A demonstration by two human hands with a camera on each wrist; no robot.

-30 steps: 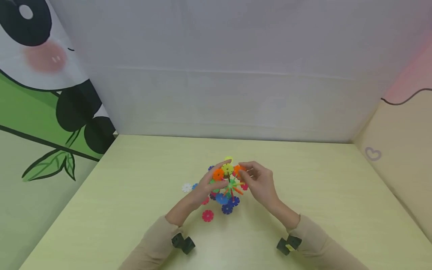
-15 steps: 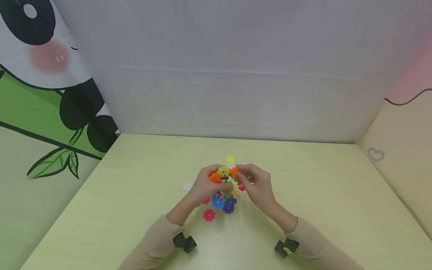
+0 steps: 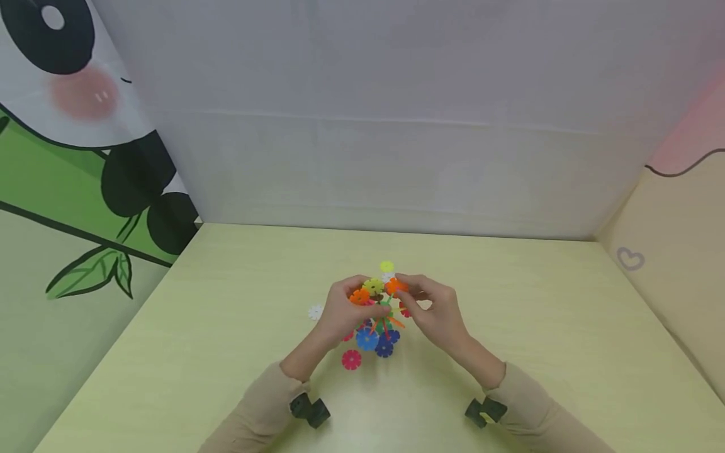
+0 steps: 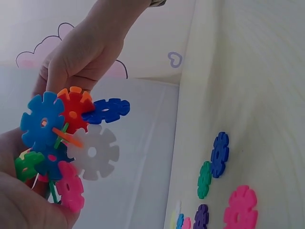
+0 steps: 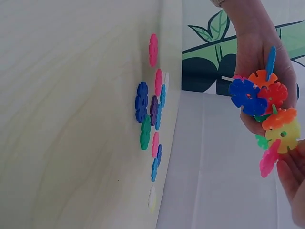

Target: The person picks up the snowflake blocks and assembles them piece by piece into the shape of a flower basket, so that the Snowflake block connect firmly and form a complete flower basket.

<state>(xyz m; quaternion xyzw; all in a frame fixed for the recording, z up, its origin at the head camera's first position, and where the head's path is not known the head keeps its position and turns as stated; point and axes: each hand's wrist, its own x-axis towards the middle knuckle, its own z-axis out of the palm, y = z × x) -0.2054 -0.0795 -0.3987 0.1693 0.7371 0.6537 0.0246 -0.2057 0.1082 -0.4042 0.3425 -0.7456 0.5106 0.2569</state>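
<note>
A cluster of interlocked plastic snowflake discs [image 3: 373, 287] in several colours is held up off the table between both hands. My left hand [image 3: 344, 309] grips it from the left, thumb across its front. On the other side, the fingertips of my right hand [image 3: 438, 308] pinch an orange snowflake disc [image 3: 394, 287] at the cluster's upper right. Blue, red, white and pink discs jut from the cluster [image 4: 42, 119] in the left wrist view. The right wrist view shows a yellow disc [image 5: 284, 135] near the right fingers. Where the orange disc joins is partly hidden.
Loose discs lie flat on the pale table [image 3: 226, 352] beneath the hands, among them a pink disc [image 3: 351, 360], a white disc [image 3: 315, 312] and a yellow disc [image 3: 387, 267]. A pale wall [image 3: 362, 176] rises behind the table.
My left fingers have curled from a straighter pose round the cluster, which has shifted slightly left. The right hand keeps its pinch on the orange disc. Little differs over the last half second.
</note>
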